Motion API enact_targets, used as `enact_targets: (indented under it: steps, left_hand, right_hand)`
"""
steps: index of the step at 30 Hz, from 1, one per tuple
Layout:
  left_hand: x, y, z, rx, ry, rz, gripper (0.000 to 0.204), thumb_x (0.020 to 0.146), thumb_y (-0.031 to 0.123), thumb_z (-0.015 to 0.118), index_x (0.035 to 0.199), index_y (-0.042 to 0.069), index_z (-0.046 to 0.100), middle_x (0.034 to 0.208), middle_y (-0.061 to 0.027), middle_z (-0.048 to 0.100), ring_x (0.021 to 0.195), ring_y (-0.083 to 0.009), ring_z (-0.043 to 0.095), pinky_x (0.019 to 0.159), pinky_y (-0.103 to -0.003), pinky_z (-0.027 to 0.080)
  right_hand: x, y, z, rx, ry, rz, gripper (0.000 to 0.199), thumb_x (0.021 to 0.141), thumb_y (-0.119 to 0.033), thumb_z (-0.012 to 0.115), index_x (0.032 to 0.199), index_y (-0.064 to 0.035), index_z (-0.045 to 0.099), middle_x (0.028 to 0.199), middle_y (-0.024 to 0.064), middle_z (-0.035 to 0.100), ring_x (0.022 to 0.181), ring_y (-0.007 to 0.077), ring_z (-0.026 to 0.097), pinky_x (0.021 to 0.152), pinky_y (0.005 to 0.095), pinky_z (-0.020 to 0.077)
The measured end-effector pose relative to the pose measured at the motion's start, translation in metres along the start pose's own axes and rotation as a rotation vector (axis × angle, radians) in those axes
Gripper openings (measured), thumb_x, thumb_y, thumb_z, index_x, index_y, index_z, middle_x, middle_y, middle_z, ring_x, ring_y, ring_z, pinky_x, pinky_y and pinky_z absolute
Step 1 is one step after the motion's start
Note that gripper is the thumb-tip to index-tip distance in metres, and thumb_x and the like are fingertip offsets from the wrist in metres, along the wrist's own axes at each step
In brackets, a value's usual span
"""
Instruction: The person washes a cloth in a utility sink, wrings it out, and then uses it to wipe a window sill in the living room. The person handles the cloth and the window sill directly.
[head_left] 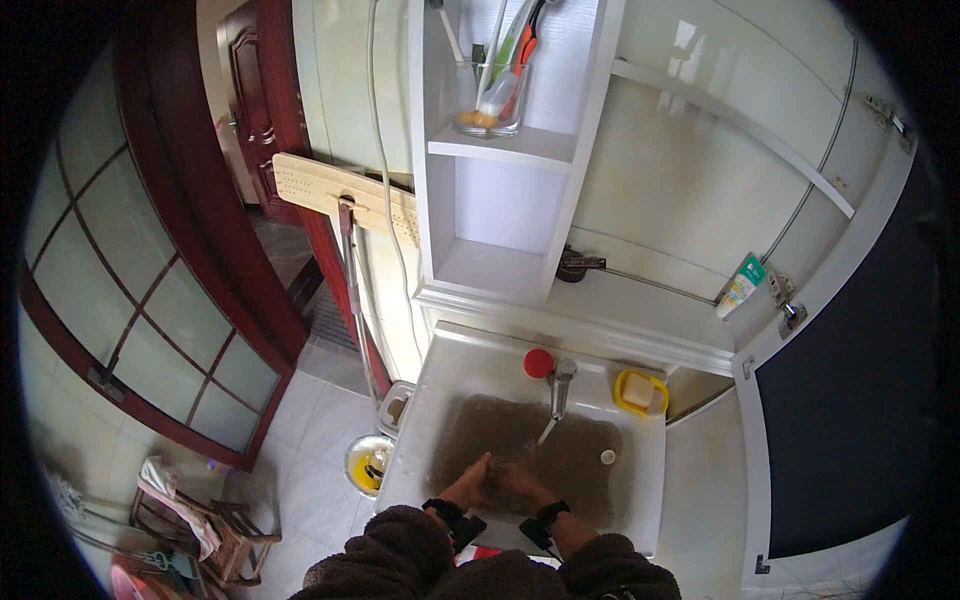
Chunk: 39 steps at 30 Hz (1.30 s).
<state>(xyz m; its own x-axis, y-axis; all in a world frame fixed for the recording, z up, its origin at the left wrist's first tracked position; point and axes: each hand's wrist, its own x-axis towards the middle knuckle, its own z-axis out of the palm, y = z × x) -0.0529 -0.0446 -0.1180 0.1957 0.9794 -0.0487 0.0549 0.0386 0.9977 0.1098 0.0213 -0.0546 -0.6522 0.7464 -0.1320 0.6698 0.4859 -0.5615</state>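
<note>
Brown, murky water stands in the white sink, and both my hands are down in it, close together. My left hand shows its back and part of its fingers at the surface. My right hand is partly under water and blurred, so its fingers do not show clearly. Whether anything is between the hands is hidden. A thin stream runs from the chrome faucet just beyond my right hand. A small round white thing shows at the basin's right side.
On the sink's back ledge sit a red round object and a yellow soap dish with pale soap. Above, a white cabinet holds a glass of toothbrushes; its mirror door stands open rightward. A flat mop leans left.
</note>
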Motion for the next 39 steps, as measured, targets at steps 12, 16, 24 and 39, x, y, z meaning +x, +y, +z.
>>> enact_targets:
  steps: [12, 16, 24, 39]
  left_hand:
    - [-0.003, 0.072, -0.010, -0.068, -0.242, -0.212, 0.072, 0.067, 0.003, 0.079, 0.131, 0.004, 0.044, 0.127, -0.0090, 0.053, 0.114, -0.0167, 0.052, 0.097, -0.034, 0.044]
    - [-0.007, 0.086, -0.009, -0.034, -0.058, 0.177, 0.060, 0.074, 0.006, 0.076, 0.128, 0.004, 0.050, 0.126, -0.0048, 0.057, 0.114, -0.0157, 0.053, 0.097, -0.035, 0.045]
    - [0.011, 0.070, -0.019, -1.162, 0.168, -0.590, 0.044, 0.082, 0.006, 0.065, 0.124, 0.010, 0.053, 0.121, -0.0071, 0.058, 0.111, -0.0268, 0.057, 0.096, -0.038, 0.047]
    - [-0.057, 0.099, -0.040, -0.177, 0.230, -0.510, 0.042, 0.092, 0.042, 0.051, 0.109, 0.005, 0.064, 0.090, -0.0082, 0.061, 0.081, -0.0210, 0.059, 0.067, -0.038, 0.052]
  right_hand:
    - [-0.009, -0.089, -0.115, 0.445, 0.179, -0.059, 0.024, 0.094, -0.024, 0.057, 0.095, -0.0011, 0.063, 0.095, 0.0107, 0.064, 0.086, 0.0228, 0.061, 0.080, 0.0390, 0.0477]
    - [-0.011, -0.086, -0.161, -0.084, 0.606, -0.002, 0.028, 0.089, -0.020, 0.058, 0.109, -0.0014, 0.060, 0.113, 0.0162, 0.059, 0.100, 0.0379, 0.058, 0.085, 0.0482, 0.0451]
    - [0.031, -0.038, -0.179, -0.099, 0.627, -0.153, 0.049, 0.091, -0.027, 0.057, 0.134, -0.0049, 0.046, 0.127, 0.0216, 0.054, 0.119, 0.0373, 0.050, 0.101, 0.0539, 0.0339]
    - [0.001, 0.088, -0.005, -0.350, -0.344, 0.097, 0.028, 0.081, -0.013, 0.055, 0.103, -0.0030, 0.068, 0.105, 0.0199, 0.066, 0.095, 0.0375, 0.065, 0.081, 0.0482, 0.0522]
